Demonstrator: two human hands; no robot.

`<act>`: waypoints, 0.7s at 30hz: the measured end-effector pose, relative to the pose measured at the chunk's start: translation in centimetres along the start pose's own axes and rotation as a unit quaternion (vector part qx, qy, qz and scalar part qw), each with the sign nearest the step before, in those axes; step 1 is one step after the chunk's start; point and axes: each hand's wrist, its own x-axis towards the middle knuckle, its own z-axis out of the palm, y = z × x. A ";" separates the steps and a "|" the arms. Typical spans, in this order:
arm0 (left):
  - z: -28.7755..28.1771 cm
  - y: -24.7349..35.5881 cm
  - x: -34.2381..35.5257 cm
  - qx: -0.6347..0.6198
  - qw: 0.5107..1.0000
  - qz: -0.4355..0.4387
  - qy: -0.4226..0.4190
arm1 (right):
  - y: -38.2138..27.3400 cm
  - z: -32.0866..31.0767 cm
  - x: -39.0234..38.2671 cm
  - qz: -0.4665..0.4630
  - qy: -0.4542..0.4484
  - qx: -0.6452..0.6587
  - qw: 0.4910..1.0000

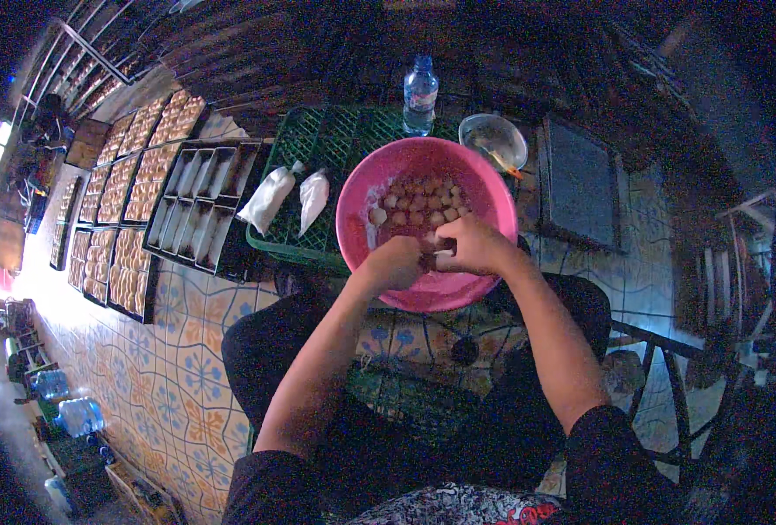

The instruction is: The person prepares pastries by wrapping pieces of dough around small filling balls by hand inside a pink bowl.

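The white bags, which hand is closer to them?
Left. The left hand, over the pink bowl, is right of the white bags; the right hand is farther right.

Red marks point(528, 514), possibly lettering, show on the shirt front point(445, 505) bodyward of the left hand point(396, 262) and right hand point(474, 245), and a label point(419, 101) wraps the clear bottle point(418, 122) beyond them, but neither can be read.

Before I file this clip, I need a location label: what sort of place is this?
Probably a small bakery or baking workspace: bread-like pieces fill dark trays, long narrow tins sit beside them, and a pink basin holds small dough-like balls.
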 end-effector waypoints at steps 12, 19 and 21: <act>0.2 2.8 -1.4 0.022 0.990 -0.111 0.088 | -1.2 -3.0 -0.6 0.089 -0.056 0.190 0.976; 1.6 -0.6 0.3 -0.027 0.998 -0.019 0.052 | 0.5 -2.2 -1.1 0.156 -0.055 0.334 0.928; 3.6 -2.3 0.8 -0.011 0.998 -0.063 0.014 | -0.4 -3.4 -0.5 0.175 -0.059 0.369 0.911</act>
